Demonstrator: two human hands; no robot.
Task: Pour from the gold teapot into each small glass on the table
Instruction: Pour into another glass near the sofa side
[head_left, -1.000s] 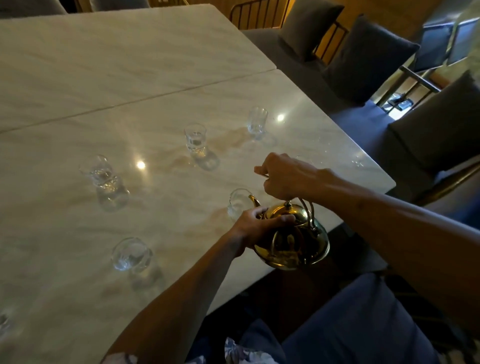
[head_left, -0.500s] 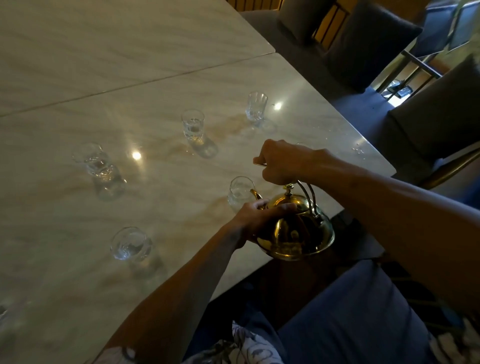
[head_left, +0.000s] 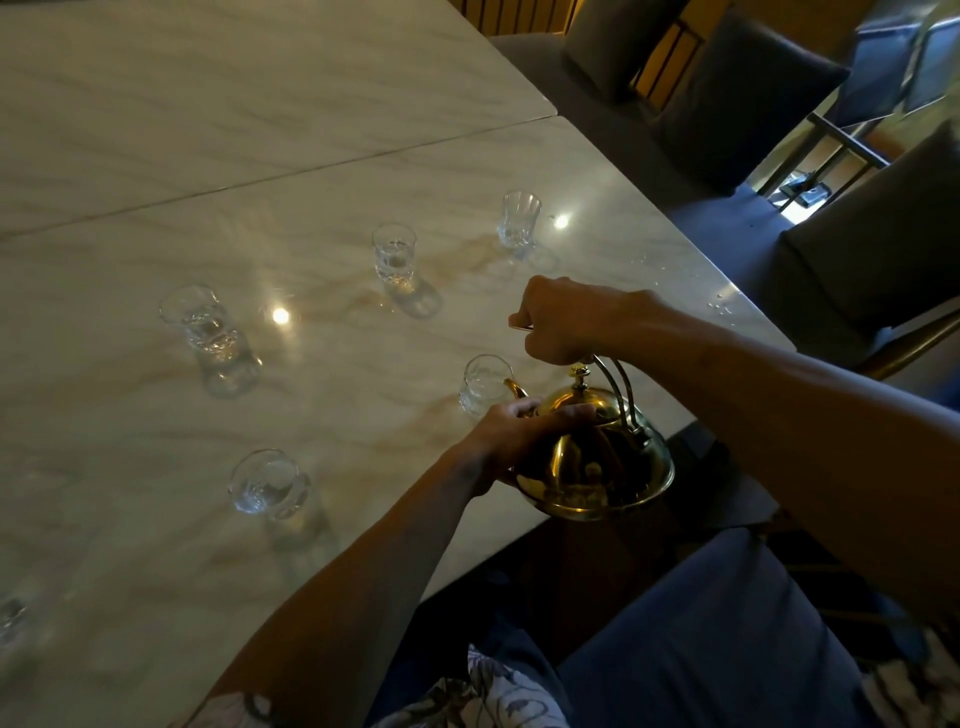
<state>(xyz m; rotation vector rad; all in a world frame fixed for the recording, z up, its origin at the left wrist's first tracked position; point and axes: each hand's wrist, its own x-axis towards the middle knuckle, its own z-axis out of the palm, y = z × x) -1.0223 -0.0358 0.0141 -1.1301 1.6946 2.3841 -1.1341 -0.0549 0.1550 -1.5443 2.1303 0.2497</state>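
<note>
Right hand has a closed grip on the teapot handle, left hand wrapped around the pot's side near the lid. Teapot's tipped at the table edge, spout right at the nearest glass, other glasses spread further out

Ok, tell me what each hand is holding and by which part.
Both hold the gold teapot. The right hand grips its wire handle at the top; the left hand rests on the lid and the body near the spout.
</note>
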